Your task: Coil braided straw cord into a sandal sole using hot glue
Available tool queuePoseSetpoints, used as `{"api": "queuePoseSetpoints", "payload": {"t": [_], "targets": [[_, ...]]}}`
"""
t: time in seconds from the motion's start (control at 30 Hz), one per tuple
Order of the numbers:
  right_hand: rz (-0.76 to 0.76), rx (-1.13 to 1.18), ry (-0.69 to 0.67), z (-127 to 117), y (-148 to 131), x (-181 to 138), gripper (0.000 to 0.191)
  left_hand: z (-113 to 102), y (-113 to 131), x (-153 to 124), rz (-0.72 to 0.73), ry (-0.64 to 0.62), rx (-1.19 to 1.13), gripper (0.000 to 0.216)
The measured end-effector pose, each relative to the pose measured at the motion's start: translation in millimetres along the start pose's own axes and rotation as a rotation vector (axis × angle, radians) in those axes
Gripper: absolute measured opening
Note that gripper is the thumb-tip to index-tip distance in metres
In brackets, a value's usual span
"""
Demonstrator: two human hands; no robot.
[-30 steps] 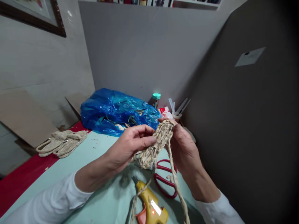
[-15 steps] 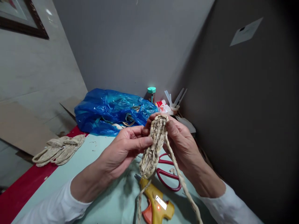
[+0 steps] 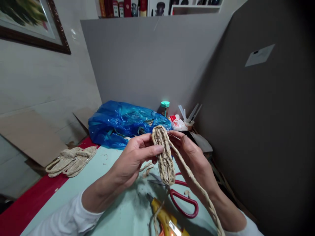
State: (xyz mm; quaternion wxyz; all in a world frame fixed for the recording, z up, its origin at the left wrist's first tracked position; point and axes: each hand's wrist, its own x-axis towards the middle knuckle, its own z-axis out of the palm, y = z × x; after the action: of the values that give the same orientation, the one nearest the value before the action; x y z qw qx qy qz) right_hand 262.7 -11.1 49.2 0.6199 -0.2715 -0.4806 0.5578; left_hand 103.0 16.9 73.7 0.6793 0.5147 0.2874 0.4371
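My left hand (image 3: 133,155) grips a small oval braided-straw sole (image 3: 165,165) between the thumb on its front face and fingers behind. The sole hangs tilted above the table. From its upper right edge a long straw braid (image 3: 194,178) runs down in front of my right hand (image 3: 198,162). That hand's fingers are stretched out, their tips close to the sole's upper edge, the thumb held apart. Beneath lie red-handled scissors (image 3: 184,204) and a yellow glue gun (image 3: 163,213) with a lit light. A thin straw strand (image 3: 157,213) dangles over the glue gun.
On the left, a pair of woven straw sandals (image 3: 71,160) lies at the table's red edge (image 3: 36,193). A blue plastic bag (image 3: 118,118) sits at the back. Near it stand a green-lidded jar (image 3: 165,107) and a cup of sticks (image 3: 189,124). Grey panels (image 3: 152,65) enclose the back and right.
The view has tilted up, showing a shelf at the top. The sole has turned to lean the other way. My right thumb has come off its edge; my left hand keeps hold.
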Motion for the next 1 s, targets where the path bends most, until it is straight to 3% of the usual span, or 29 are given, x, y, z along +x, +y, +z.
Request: {"api": "queuePoseSetpoints", "payload": {"t": [0.17, 0.73, 1.0], "targets": [[-0.013, -0.264, 0.098, -4, -4, -4, 0.025, -3, 3, 1, 0.050, 0.010, -0.042, 0.011], [-0.073, -0.575, 0.002, -5, -11, -5, 0.023, -5, 5, 0, 0.095, -0.040, 0.054, 0.011], [-0.315, -1.015, 0.006, 7, -18, -16, 0.024, -1, 8, -4, 0.179, 0.021, 0.327, 0.005]]}}
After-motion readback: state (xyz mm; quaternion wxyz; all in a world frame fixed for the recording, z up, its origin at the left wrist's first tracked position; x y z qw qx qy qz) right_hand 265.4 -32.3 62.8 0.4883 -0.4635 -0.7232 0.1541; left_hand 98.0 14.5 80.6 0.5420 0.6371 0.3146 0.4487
